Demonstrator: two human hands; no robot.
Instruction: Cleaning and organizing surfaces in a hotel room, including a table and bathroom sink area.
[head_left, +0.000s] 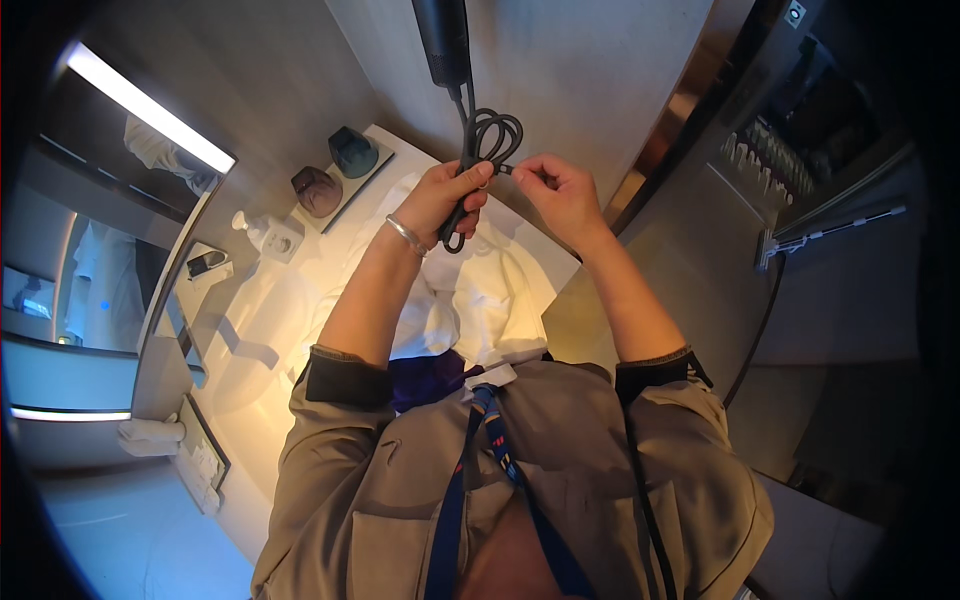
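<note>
A black hair dryer (444, 45) hangs at the wall at the top, and its cord (518, 136) is gathered into loops below it. My left hand (452, 196) grips the gathered cord around its middle, with loops standing out above and below the fist. Just right of it, my right hand (564, 193) pinches a short dark end (506, 170) at the bundle between thumb and finger; whether this is a strap or the cord's own end is hard to tell. Under both hands, crumpled white cloth (495, 307) lies over the white counter (551, 262).
Left of my hands, a teal glass (354, 152) and a purplish glass (316, 191) sit on a tray (360, 182). A white pump bottle (279, 238) stands beside the basin (259, 341). A lit mirror (97, 247) borders the left; a squeegee (832, 234) is at right.
</note>
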